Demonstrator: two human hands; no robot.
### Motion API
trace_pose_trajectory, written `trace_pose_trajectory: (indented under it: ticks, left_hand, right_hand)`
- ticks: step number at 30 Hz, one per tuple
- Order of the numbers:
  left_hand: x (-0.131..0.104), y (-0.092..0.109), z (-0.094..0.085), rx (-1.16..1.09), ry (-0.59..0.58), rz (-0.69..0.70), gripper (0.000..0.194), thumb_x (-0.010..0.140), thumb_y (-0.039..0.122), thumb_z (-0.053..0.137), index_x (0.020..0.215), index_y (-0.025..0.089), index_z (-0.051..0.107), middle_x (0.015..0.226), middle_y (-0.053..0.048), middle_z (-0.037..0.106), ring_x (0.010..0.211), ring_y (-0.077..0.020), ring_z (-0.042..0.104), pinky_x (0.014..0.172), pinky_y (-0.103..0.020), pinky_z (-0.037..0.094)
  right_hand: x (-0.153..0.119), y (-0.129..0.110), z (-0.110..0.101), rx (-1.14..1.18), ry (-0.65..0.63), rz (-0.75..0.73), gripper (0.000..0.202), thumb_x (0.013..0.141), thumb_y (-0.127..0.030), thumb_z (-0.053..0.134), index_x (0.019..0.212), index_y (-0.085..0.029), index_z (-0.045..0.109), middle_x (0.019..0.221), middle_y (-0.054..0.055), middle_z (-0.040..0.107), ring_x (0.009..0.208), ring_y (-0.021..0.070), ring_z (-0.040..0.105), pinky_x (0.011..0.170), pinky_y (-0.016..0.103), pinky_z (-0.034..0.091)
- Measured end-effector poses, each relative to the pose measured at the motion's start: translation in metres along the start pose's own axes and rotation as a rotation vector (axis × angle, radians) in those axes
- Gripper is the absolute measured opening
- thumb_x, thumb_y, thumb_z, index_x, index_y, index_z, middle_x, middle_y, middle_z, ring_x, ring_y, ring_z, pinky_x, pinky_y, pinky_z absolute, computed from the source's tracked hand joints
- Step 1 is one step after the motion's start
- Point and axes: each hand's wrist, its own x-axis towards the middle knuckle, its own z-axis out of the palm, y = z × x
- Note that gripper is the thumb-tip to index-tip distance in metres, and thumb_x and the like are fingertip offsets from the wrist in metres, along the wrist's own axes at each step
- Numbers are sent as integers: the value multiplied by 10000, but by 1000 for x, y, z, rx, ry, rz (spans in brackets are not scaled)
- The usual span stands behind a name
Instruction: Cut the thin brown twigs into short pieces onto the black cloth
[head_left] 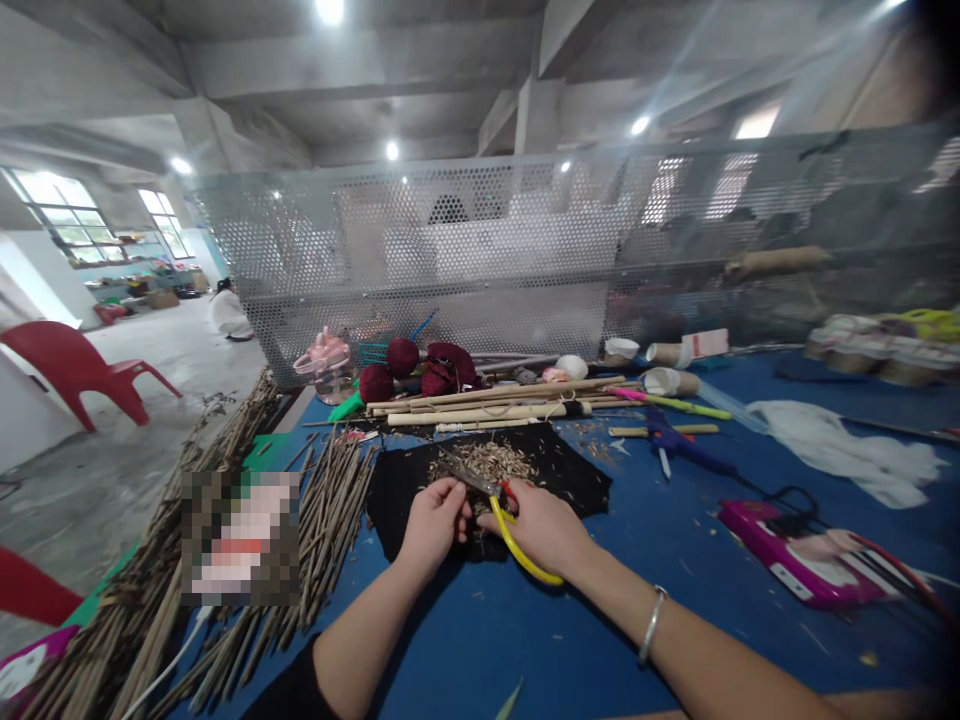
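Here's my right hand (538,522), grip wrapped around the scissors (495,497), a yellow handle curving out below the palm and a touch of red showing by the fingers. The blades reach up and to the left, over the near side of a pile of clippings (499,460) on the black cloth (394,500). How far apart those blades stand, I can't say from this end.

And right beside them, my left hand (431,522): thumb and fingers pinched together, so that grip is closed; anything between the fingertips is too small for me to make out on the feed.

The cloth lies out on the blue counter (480,640), and both hands are at its near half. On my left, a loose spread of thin sticks (334,490) comes up close to the cloth's edge. Beyond the cloth, pale rods (487,412) run across the counter, with maroon yarn balls (403,357) behind them. Over on my right, there's a blue glue gun (661,432), a purple-and-white power strip (814,582) nearer to me, and a crumpled white plastic bag (855,450) farther out. At the back, a perforated metal screen (427,262) stands upright.
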Motion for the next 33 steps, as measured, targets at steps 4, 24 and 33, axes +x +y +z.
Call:
trace_pose_trajectory:
  ticks: [4, 24, 33]
  left_hand:
    - [0, 0, 0, 34, -5, 2, 347, 673, 489, 568, 647, 150, 497, 474, 56, 450, 341, -30, 326, 332, -162, 274]
    - [-5, 3, 3, -29, -14, -81, 293, 662, 410, 598, 702, 122, 558, 485, 41, 477, 361, -34, 360, 351, -161, 315]
    - [-5, 5, 2, 79, 42, -111, 211, 665, 346, 551, 657, 136, 568, 499, 23, 523, 328, -36, 340, 297, -158, 244]
  right_hand:
    - [1, 1, 0, 2, -11, -10, 426, 713, -623, 466, 776, -204, 520, 742, 45, 632, 680, 195, 592, 529, 254, 282]
    - [0, -1, 0, 10, 55, -4, 462, 644, -621, 537, 827, -202, 470, 752, 42, 624, 695, 203, 599, 556, 252, 298]
    - [0, 0, -2, 0, -16, 41, 464, 654, -653, 513, 767, -203, 504, 751, 47, 629, 678, 204, 596, 513, 247, 289]
